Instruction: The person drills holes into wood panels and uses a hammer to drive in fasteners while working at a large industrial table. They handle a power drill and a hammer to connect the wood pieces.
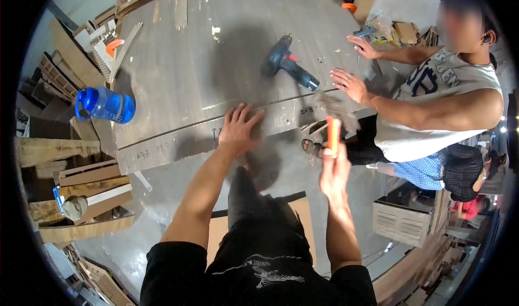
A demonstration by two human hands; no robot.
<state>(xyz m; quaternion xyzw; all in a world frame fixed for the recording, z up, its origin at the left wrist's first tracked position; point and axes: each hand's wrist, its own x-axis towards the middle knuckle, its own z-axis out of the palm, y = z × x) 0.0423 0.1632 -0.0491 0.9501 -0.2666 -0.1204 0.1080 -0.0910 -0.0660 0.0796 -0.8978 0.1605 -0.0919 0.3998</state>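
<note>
Head view: the right hand [335,173] has its grip clamped firmly on an orange-handled hammer [333,132], its head a blur by the near edge of the tabletop [167,62]! Over to the left hand [238,128], grip spread, fingers apart on the edge strip [184,138]. Beyond lies a cordless drill [287,64]; far left, a blue bottle [111,106].

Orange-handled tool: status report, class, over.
Right hand grips orange-handled tool, head blurred. Left hand spread at table's near edge. Drill, co-worker's hands nearby.
</note>
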